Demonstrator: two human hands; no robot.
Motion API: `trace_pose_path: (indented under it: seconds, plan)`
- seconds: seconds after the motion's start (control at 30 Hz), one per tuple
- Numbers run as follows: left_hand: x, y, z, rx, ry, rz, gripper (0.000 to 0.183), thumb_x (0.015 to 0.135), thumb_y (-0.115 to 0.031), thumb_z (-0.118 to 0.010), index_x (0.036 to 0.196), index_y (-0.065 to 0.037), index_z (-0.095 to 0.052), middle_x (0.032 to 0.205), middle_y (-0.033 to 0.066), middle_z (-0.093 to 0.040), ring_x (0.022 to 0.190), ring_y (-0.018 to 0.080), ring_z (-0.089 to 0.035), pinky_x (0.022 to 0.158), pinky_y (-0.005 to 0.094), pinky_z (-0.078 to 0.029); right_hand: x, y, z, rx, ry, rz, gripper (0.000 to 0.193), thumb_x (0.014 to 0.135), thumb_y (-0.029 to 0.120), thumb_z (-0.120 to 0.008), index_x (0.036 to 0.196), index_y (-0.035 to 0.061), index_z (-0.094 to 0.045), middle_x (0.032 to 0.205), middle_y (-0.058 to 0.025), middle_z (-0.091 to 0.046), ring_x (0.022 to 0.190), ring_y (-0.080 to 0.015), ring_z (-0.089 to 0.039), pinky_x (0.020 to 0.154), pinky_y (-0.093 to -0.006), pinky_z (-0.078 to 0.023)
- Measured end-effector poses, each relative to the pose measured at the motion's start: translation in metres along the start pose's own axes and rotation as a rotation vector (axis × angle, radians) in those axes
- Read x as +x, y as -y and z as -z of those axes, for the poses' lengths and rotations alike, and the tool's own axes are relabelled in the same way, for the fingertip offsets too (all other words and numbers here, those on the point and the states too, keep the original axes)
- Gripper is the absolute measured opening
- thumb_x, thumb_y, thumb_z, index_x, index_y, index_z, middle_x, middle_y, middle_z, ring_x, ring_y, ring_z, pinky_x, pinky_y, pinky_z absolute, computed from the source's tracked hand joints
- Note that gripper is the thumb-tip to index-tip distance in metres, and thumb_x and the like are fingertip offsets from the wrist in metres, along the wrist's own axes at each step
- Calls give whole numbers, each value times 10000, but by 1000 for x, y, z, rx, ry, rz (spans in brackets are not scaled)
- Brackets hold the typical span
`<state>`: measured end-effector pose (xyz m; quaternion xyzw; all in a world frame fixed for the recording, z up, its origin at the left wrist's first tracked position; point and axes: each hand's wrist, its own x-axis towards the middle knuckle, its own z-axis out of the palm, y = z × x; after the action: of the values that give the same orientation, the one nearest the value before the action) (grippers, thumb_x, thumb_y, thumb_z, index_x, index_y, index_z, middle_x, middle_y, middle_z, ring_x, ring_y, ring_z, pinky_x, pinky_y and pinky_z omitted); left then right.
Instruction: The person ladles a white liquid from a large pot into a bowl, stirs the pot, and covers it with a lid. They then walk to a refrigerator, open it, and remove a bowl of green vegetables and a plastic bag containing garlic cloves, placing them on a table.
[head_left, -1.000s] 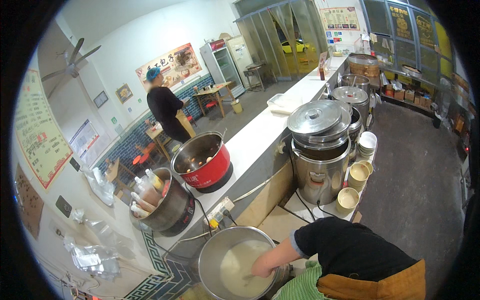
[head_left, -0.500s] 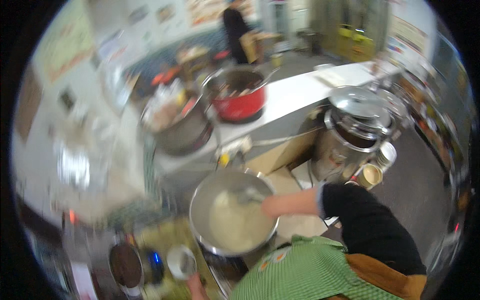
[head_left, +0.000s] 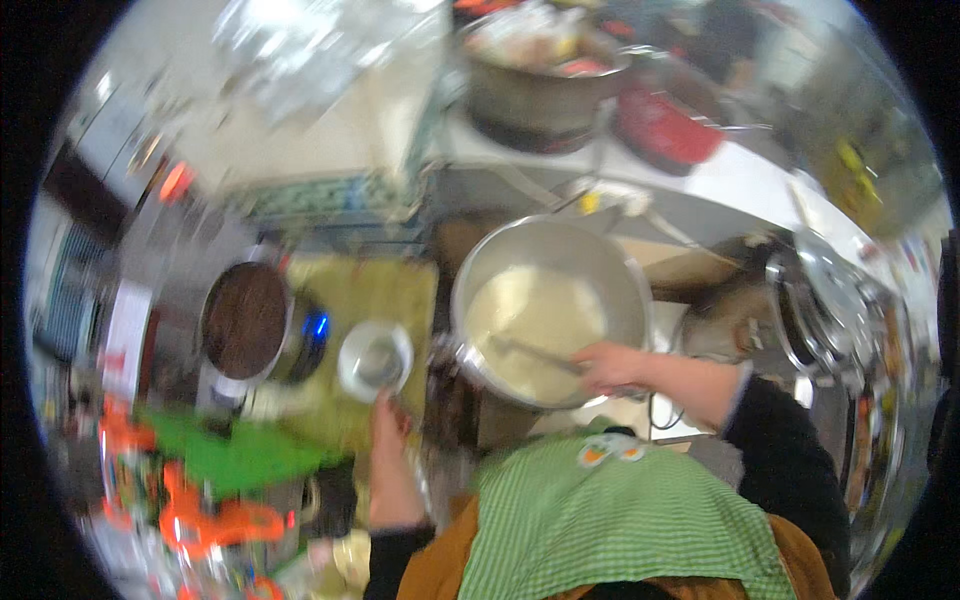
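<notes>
A large metal pot (head_left: 632, 268) holds a pale, creamy liquid (head_left: 545, 310). My right hand (head_left: 608, 368) is closed round the handle of a long grey utensil (head_left: 540, 354); its far end reaches into the liquid, and its kind cannot be made out. To the left stands a small white bowl (head_left: 350, 372) with something greyish inside, blurred. My left hand (head_left: 390, 418) is at the near rim of this bowl, fingers closed on the edge.
A round pan of dark brown contents (head_left: 244, 320) stands left of the bowl. A green board (head_left: 225, 455) and orange items (head_left: 215, 520) lie nearer. Across the counter are a filled grey pot (head_left: 540, 105) and a red pot (head_left: 665, 120); lidded steel pots (head_left: 825, 290) stand at right.
My view has turned down and left, so the pots show farther right. The utensil now slants leftward across the liquid. More of my left forearm shows; that hand stays at the bowl.
</notes>
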<state>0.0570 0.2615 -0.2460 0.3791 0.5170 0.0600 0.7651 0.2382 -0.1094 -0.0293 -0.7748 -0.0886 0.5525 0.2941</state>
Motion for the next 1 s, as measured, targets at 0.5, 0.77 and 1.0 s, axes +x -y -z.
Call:
trace_pose_path:
  seconds: [0.5, 0.77, 1.0]
  plan:
    - [47, -17, -19, 226, -11, -85, 360, 931, -391, -466, 1049, -60, -542, 836, 58, -563, 708, 194, -546, 600, 323, -481, 87, -75, 24, -1730, 249, 445, 179, 641, 169, -740, 690, -1, -715, 745, -145, -693, 646, -289, -638, 596, -401, -518]
    - [34, -34, -46, 263, 0, -138, 372, 944, -362, -455, 1147, -53, -492, 931, 78, -552, 803, 216, -541, 677, 343, -492, 68, -42, 11, -1140, 309, 459, 89, 626, 94, -714, 618, 8, -693, 662, -139, -670, 591, -259, -635, 520, -411, -491]
    - [28, -34, -55, 258, 3, -159, 403, 955, -337, -446, 1233, -46, -448, 1013, 97, -543, 886, 235, -538, 745, 361, -502, 54, 1, -7, -456, -165, 142, 147, 697, 60, -583, 745, -44, -673, 673, -186, -653, 602, -314, -649, 542, -424, -504]
